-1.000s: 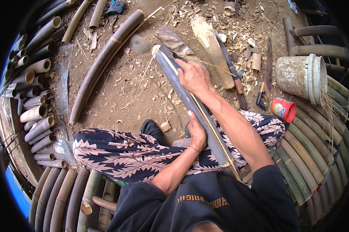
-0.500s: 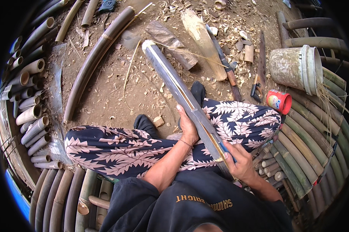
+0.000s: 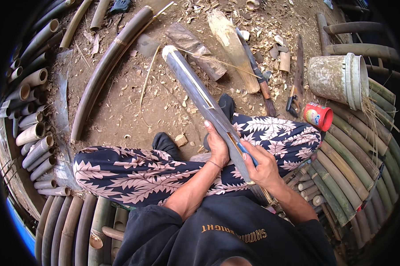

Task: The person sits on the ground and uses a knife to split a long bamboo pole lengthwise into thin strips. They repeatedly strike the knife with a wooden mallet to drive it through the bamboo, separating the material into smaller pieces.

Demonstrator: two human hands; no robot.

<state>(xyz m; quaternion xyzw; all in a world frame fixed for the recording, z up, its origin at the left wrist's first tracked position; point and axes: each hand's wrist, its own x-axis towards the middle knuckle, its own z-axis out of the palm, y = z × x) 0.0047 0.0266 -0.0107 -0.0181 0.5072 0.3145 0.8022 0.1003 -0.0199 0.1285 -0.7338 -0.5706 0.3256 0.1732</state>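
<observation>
Grey bamboo, likely light, stiff and slick, the slotted pole (image 3: 189,83) slants through mid-frame, fingers of the left hand (image 3: 218,148) clasped around it and those of the right hand (image 3: 263,166) closed on a blue tool (image 3: 243,148), the pole seemingly safest gripped by its rounded side.

Greyish bamboo pole (image 3: 215,116), pink-leafed dark trousers (image 3: 120,175)

Wood chips (image 3: 279,41) litter the dirt floor (image 3: 124,97) of a rough bamboo workshop, where a handsaw (image 3: 299,68) and a wooden-handled blade (image 3: 251,62) lie near a split timber (image 3: 230,48) and cut bamboo tubes (image 3: 31,134) pile up at left
</observation>
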